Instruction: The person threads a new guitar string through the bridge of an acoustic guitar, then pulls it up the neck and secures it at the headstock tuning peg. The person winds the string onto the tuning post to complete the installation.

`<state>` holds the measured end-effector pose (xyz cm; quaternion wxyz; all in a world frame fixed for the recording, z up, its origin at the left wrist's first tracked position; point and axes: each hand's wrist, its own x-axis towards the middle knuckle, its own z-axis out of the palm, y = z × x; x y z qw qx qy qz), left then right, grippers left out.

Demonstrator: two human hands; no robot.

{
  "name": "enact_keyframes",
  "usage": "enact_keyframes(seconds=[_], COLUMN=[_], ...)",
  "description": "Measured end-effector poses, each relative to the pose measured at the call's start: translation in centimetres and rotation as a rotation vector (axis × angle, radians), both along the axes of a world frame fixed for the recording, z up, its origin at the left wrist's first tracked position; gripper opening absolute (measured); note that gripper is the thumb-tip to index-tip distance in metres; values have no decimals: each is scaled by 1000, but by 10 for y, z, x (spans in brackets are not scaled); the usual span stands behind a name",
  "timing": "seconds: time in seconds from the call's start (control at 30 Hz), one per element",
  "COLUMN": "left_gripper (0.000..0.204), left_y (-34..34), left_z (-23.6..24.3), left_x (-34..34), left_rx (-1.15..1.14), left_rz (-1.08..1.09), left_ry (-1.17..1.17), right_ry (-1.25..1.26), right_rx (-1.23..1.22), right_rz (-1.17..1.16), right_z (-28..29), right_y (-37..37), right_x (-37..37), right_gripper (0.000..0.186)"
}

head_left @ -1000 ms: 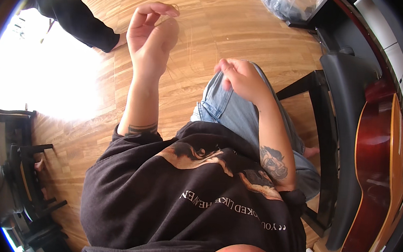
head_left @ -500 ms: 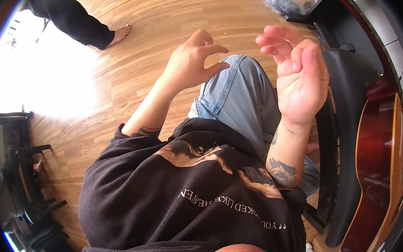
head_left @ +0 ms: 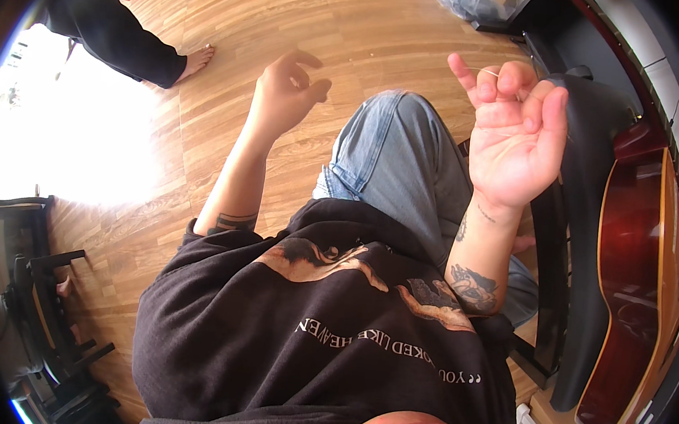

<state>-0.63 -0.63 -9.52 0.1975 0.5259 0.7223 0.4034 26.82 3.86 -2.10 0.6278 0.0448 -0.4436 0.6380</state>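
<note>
- We see the left hand [head_left: 278,96] swung outward from the knee [head_left: 395,117] in the last half second, so the two hands now stand further apart
- The right hand [head_left: 513,150] has stayed raised on the other side of the knee, palm turned toward us, though its fingers look more curled than they did
- The strand [head_left: 492,72] is very thin and pale; we find it at the right hand, up by the ring and middle fingertips, toward the little-finger edge — whether they pinch it or it merely lies across them, we cannot tell
- On the left, thumb and forefinger keep a gap between them, the other fingers bent; we make out nothing there
- With that wider spread, we judge the right hand has the strand to itself, as no line shows between the hands
- Nothing but the fingers carries it, above the wooden floor [head_left: 352,53]
- Toward the floor's far left corner rests another person's bare foot [head_left: 198,63]; a clear plastic bag [head_left: 472,1] sits by its far right corner, a guitar [head_left: 630,275] along the right edge
</note>
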Motion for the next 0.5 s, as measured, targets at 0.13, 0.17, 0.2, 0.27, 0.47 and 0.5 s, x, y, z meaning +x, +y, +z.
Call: enact_keyframes(seconds=[0.13, 0.17, 0.2, 0.27, 0.47, 0.5], left_gripper=[48, 49, 51, 54, 32, 23], left_y=[0, -2, -3, -5, -15, -17], left_z=[-14, -13, -15, -18, 39, 38], left_x=[2, 4, 4, 5, 52, 59], left_rx=[5, -5, -30, -77, 322, 285], left_rz=[-27, -42, -32, -11, -453, -533], left_ry=[84, 105, 264, 588, -43, -96], right_ry=[-101, -129, -159, -215, -444, -502], right_rx=[-22, -30, -5, 48, 97, 136], right_rz=[-32, -43, -58, -87, -144, -156], right_z=[0, 1, 0, -1, -5, -4], right_y=[1, 0, 0, 1, -7, -7], right_x=[1, 0, 0, -1, -12, -15], right_gripper=[41, 42, 42, 41, 28, 27])
